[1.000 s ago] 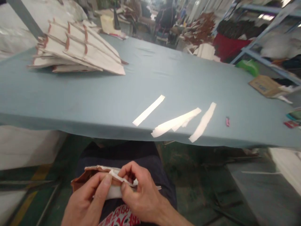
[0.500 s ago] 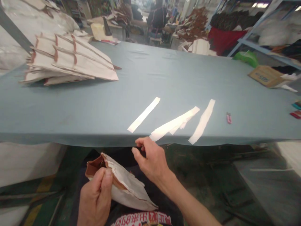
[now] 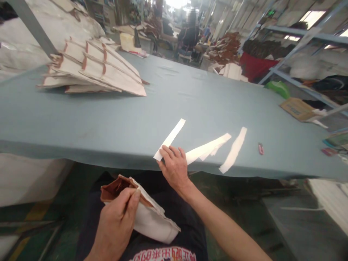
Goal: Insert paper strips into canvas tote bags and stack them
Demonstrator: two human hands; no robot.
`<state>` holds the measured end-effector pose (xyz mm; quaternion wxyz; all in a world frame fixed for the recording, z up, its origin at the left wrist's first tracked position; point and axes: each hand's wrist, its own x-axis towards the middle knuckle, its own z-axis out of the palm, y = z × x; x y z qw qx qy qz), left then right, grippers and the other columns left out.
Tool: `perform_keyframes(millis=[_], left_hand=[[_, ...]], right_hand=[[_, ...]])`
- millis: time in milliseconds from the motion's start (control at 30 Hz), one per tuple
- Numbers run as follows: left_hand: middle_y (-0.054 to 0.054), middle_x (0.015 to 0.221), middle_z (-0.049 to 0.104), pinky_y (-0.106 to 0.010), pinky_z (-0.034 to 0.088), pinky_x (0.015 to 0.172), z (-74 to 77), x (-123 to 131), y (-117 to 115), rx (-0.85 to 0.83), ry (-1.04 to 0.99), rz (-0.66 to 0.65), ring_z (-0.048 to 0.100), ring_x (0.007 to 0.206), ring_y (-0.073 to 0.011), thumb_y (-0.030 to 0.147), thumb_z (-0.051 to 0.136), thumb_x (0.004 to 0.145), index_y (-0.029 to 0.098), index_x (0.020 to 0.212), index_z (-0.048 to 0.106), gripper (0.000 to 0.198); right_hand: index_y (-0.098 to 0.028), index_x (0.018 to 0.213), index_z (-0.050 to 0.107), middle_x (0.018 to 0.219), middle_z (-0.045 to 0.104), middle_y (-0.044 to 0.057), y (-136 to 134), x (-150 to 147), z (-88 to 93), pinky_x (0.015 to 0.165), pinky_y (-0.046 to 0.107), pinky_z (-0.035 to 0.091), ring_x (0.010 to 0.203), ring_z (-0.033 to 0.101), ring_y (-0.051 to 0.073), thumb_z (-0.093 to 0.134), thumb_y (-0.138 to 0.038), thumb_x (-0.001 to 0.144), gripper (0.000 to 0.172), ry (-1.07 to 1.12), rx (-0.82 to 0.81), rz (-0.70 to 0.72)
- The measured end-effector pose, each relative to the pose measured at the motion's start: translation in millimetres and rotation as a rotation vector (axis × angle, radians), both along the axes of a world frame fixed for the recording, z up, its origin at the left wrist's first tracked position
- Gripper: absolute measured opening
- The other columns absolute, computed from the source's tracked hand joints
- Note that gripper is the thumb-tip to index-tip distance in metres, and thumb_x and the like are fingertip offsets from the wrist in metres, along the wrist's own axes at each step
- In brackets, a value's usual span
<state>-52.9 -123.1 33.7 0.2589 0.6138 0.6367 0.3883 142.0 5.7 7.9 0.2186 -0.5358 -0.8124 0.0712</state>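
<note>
My left hand (image 3: 116, 221) pinches the upper edge of a pouch-like off-white fabric piece (image 3: 156, 219). Its brown lining shows at the gaping end, and it lies tilted over my lap. At the table's front edge, my right hand (image 3: 175, 165) has its fingertips on the lower end of a white strip (image 3: 174, 134), with the thumb at the strip's end. The strip still lies flat on the table. Just right of that hand lies an overlapping bunch of white strips (image 3: 208, 148). Another single white strip (image 3: 234, 148) is farther right, hanging slightly toward the edge.
Blue-grey cloth covers the table (image 3: 116, 119). A fanned stack of off-white pieces with brown edges (image 3: 95, 69) sits at the back left. A small pink tool (image 3: 260, 148) lies to the right. Beyond are a cardboard box (image 3: 297, 108), a green bag (image 3: 278, 88) and shelving.
My right hand has moved forward and onto the left white strip. The left hand keeps its hold on the pouch-like piece. The camera view has tilted and shifted.
</note>
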Motion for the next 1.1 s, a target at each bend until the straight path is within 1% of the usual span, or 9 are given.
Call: perform_keyframes(millis=[167,300,433,533,633,733,867,933,1100], left_hand=[[-0.002,0.079,0.082,-0.028,0.056,0.066,-0.4,4,21,0.008,-0.028,0.038,0.079,0.071,-0.0227,0.049,0.058,0.101,0.025,0.086,0.071,0.031],[0.000,0.071,0.079,-0.029,0.055,0.064,-1.4,11,38,-0.022,-0.061,0.009,0.076,0.064,-0.0223,0.048,0.057,0.100,0.026,0.083,0.066,0.029],[0.001,0.065,0.074,-0.030,0.052,0.062,-1.7,17,57,-0.051,-0.066,-0.021,0.072,0.060,-0.0216,0.049,0.055,0.099,0.026,0.080,0.063,0.031],[0.002,0.063,0.071,-0.031,0.049,0.061,-1.4,21,72,-0.060,-0.051,-0.012,0.069,0.058,-0.0212,0.050,0.055,0.099,0.026,0.082,0.062,0.030],[0.002,0.063,0.070,-0.031,0.049,0.063,-0.2,25,86,-0.059,-0.025,-0.002,0.068,0.060,-0.0214,0.050,0.056,0.097,0.026,0.084,0.062,0.028],[0.004,0.060,0.065,-0.031,0.049,0.064,2.1,29,98,-0.054,0.008,-0.008,0.066,0.059,-0.0219,0.049,0.055,0.097,0.023,0.099,0.068,0.029],[0.009,0.052,0.052,-0.030,0.044,0.061,3.4,37,115,-0.056,0.068,-0.076,0.060,0.052,-0.0212,0.048,0.055,0.099,0.017,0.127,0.070,0.044],[0.009,0.052,0.054,-0.030,0.043,0.061,0.9,41,123,-0.060,0.101,-0.117,0.062,0.052,-0.0211,0.047,0.054,0.099,0.016,0.128,0.070,0.045],[-0.001,0.068,0.074,-0.030,0.048,0.065,-10.8,48,126,-0.064,0.220,-0.163,0.074,0.065,-0.0234,0.038,0.050,0.102,0.019,0.111,0.073,0.032]], right_hand=[[-0.024,0.113,0.077,0.141,0.079,0.008,7,4,3.8,0.128,0.057,0.030,0.137,0.066,0.032,0.068,-0.021,0.105,0.013,0.082,0.005,-0.008],[-0.023,0.096,0.077,0.134,0.082,0.008,12,3,6.3,0.123,0.052,0.036,0.129,0.071,0.029,0.059,-0.020,0.108,0.022,0.175,-0.002,-0.057],[-0.022,0.093,0.076,0.115,0.085,0.009,23,5,9.1,0.106,0.041,0.049,0.114,0.076,0.025,0.056,-0.026,0.108,0.025,0.264,-0.053,-0.117],[-0.021,0.093,0.076,0.102,0.085,0.008,32,7,10.5,0.095,0.037,0.053,0.100,0.077,0.025,0.058,-0.030,0.107,0.024,0.317,-0.106,-0.181],[-0.022,0.094,0.075,0.100,0.085,0.006,37,9,11.2,0.091,0.035,0.054,0.097,0.077,0.023,0.062,-0.031,0.104,0.019,0.362,-0.152,-0.214],[-0.022,0.091,0.074,0.097,0.084,0.004,38,9,12.6,0.090,0.034,0.054,0.097,0.076,0.022,0.068,-0.032,0.101,0.015,0.401,-0.186,-0.229],[-0.022,0.091,0.072,0.094,0.083,0.003,35,10,16.8,0.086,0.031,0.053,0.095,0.076,0.021,0.071,-0.033,0.100,0.014,0.439,-0.215,-0.236],[-0.022,0.090,0.072,0.093,0.083,0.004,35,10,19.6,0.085,0.031,0.052,0.093,0.075,0.021,0.070,-0.035,0.102,0.018,0.446,-0.221,-0.240],[-0.022,0.084,0.070,0.086,0.080,0.005,37,9,25.1,0.083,0.032,0.049,0.086,0.073,0.021,0.061,-0.040,0.109,0.031,0.435,-0.220,-0.271]])
